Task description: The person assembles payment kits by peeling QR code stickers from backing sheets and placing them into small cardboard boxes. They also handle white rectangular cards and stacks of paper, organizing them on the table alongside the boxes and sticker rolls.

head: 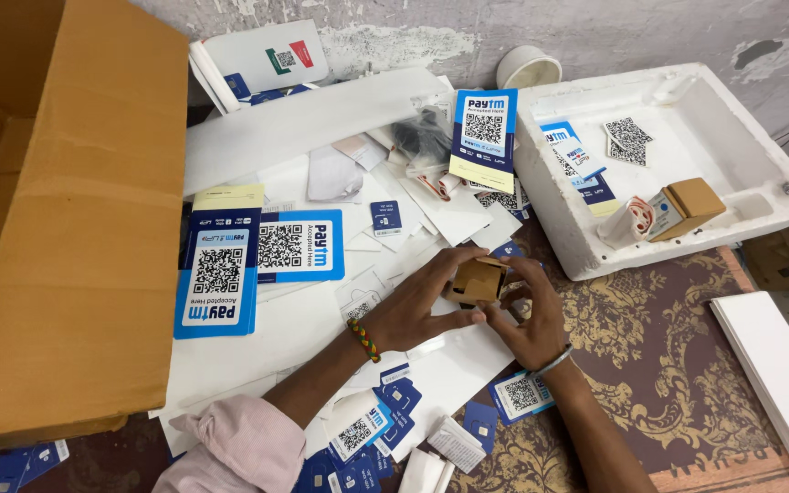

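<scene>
**Small cardboard box held between both hands, middle of the littered surface**

The small brown cardboard box (475,280) sits between the two hands, raised slightly above the white sheets that cover the patterned cloth (668,365). The left hand (413,306) comes at it from the left, its grip closed on the box's left and lower side, thumb underneath. The right hand (531,315) meets it from the right, fingers curled over the top right corner, grip likewise clamped on the box. Both hands are in contact; neither is nearer than the other. The box's long axis runs roughly left to right, from one hand towards the other, and an open flap shows at its upper right edge.

Surroundings: a large open cardboard carton (66,219) stands along the left edge. A white foam tray (550,228) lies at the far right, well apart from the hands, with a second small brown box (691,203) and printed code stickers inside. Blue-and-white code placards (221,274) lie near the carton, left of the hands. Small blue cards (385,420) are scattered at the near edge, below the left wrist. A white cup (529,66) stands against the back wall.
</scene>
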